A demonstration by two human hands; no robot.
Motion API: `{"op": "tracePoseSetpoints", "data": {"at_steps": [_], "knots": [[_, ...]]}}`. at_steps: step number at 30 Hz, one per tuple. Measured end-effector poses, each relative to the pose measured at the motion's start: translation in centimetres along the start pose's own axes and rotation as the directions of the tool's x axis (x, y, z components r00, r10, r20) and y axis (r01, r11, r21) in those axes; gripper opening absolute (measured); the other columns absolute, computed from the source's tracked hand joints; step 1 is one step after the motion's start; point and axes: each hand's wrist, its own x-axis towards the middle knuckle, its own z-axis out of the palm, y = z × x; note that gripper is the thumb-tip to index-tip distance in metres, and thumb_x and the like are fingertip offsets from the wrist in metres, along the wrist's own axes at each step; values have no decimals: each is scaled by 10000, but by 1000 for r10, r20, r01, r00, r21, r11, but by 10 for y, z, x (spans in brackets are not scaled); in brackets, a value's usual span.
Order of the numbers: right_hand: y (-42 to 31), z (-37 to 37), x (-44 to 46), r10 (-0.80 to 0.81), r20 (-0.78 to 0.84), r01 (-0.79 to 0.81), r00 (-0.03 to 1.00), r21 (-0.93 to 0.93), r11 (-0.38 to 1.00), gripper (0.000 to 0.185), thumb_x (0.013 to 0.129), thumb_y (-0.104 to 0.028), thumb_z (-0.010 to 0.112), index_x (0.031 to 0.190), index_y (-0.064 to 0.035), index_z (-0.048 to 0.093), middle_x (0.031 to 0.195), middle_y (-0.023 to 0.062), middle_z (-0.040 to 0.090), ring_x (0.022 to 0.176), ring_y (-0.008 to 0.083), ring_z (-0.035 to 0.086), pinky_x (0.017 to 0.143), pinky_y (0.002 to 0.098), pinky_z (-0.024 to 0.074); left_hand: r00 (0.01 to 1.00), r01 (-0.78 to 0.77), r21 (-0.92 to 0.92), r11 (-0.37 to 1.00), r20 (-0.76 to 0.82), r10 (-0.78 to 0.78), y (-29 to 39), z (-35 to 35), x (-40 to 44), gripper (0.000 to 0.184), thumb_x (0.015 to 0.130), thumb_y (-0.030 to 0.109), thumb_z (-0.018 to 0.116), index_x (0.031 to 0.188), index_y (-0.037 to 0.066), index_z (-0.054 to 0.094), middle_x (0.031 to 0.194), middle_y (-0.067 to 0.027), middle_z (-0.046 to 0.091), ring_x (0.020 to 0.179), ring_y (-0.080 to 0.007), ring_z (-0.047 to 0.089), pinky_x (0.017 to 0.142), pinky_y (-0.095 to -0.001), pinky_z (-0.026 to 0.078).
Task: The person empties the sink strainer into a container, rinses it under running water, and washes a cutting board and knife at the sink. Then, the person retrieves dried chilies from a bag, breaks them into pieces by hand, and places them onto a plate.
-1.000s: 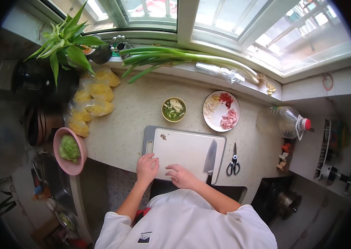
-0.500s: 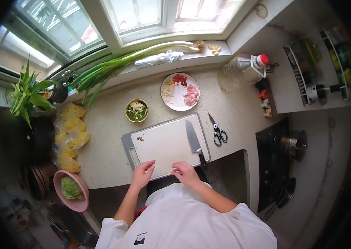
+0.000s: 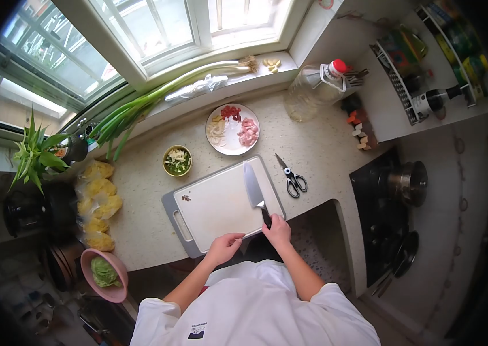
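Observation:
A kitchen knife [image 3: 253,187] lies on the right part of the white cutting board [image 3: 215,199], its blade pointing to the window. At the near edge of the board, my right hand [image 3: 278,230] is closed around the end of the knife's black handle. My left hand [image 3: 225,249] is by the board's front edge, fingers loosely stretched to the right, with nothing seen in it. A few small dark bits [image 3: 186,198] sit on the board's left side. Black-handled scissors [image 3: 291,177] rest on the counter right of the board.
Beyond the board stand a plate [image 3: 233,144] of sorted cut ingredients and a yellow bowl [image 3: 177,161] with chopped greens. Bagged yellow noodles [image 3: 100,199] and a pink basin [image 3: 118,271] with cabbage are left. An oil jug [image 3: 307,95] and the stove [image 3: 373,213] are right.
My right hand has moved right from the board's front edge and taken hold of the knife handle. My left hand has moved slightly right and nearer my body. The view has shifted.

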Motion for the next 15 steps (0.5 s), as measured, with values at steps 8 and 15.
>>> {"op": "tracePoseSetpoints", "data": {"at_steps": [8, 15], "knots": [[16, -29, 44, 0, -165, 12, 986, 70, 997, 337, 872, -285, 694, 1148, -105, 624, 1087, 115, 630, 929, 354, 676, 776, 475, 554, 999, 17, -16, 1000, 30, -17, 10, 34, 11, 322, 1009, 221, 585, 1277, 73, 683, 1157, -124, 733, 1038, -221, 708, 926, -331, 546], [63, -72, 132, 115, 9, -113, 993, -128, 985, 435, 811, -253, 714, 1191, -106, 562, 1211, 160, 546, 998, 381, 652, 830, 526, 539, 996, 17, -107, 994, -82, -25, 22, 49, 11, 328, 1012, 232, 580, 1280, 75, 683, 1210, -132, 718, 1081, -245, 701, 956, -334, 536]]}}
